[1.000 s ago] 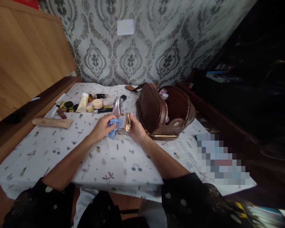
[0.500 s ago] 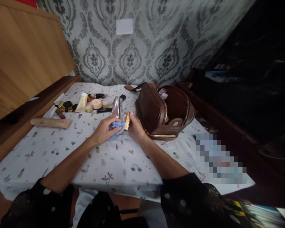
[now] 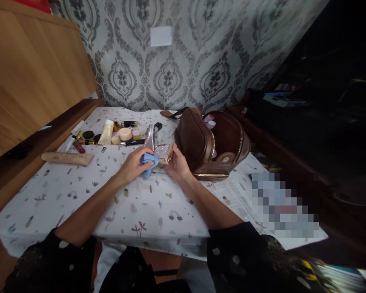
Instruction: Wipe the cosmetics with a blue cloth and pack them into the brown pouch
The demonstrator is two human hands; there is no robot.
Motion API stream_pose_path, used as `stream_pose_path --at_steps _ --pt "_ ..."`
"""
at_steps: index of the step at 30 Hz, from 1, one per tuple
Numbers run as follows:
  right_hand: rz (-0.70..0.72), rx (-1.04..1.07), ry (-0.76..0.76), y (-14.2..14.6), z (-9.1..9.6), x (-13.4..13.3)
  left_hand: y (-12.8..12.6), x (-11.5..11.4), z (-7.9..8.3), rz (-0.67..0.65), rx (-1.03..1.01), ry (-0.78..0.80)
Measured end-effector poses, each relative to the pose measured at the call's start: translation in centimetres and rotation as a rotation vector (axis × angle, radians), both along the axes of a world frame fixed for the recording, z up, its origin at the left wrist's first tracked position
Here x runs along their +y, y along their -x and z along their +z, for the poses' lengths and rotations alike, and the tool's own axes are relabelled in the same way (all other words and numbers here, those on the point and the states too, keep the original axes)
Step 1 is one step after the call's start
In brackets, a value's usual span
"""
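A pixelated patch (image 3: 285,205) masks the right end of the worktop (image 3: 79,195). The left hand (image 3: 133,165) buries most of a blue cloth (image 3: 148,160); the right hand (image 3: 177,165) covers the near side of a glittery case (image 3: 164,152). Labels on the cosmetics (image 3: 110,134) at upper left are too small to read.

This is a room in a home, probably a bedroom or dressing corner. Grey damask wallpaper (image 3: 183,73) fills the upper middle of the frame, and a wooden panel (image 3: 33,69) fills the upper left. The desk (image 3: 79,191) is covered with a childlike printed cloth. A row of cosmetics (image 3: 110,136) and an open brown leather bag (image 3: 198,146) lie on it.
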State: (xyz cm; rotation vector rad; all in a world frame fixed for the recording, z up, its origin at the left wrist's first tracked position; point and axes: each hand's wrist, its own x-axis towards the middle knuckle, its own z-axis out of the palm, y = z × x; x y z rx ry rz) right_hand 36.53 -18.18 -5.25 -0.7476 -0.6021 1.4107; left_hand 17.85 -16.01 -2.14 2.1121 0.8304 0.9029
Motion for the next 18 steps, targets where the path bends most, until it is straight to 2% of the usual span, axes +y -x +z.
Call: stream_pose_path --at_steps 3,5,9,13,18 --pt "0.044 -0.025 -0.031 0.2 0.2 -0.3 0.1 0.3 -0.3 0.001 -0.034 0.232" --pt "0.054 -0.061 -0.044 0.4 0.3 -0.5 0.1 0.6 -0.6 0.0 -0.069 0.316" --pt "0.018 -0.176 -0.077 0.8 0.5 -0.9 0.0 1.2 -1.2 0.041 -0.192 0.411" --pt "0.002 -0.41 -0.186 0.4 1.0 -1.3 0.0 1.7 -1.6 0.095 -0.326 0.52" --pt "0.043 -0.704 -0.257 -1.1 1.7 -2.5 0.2 1.4 -1.2 0.094 -0.329 0.505"
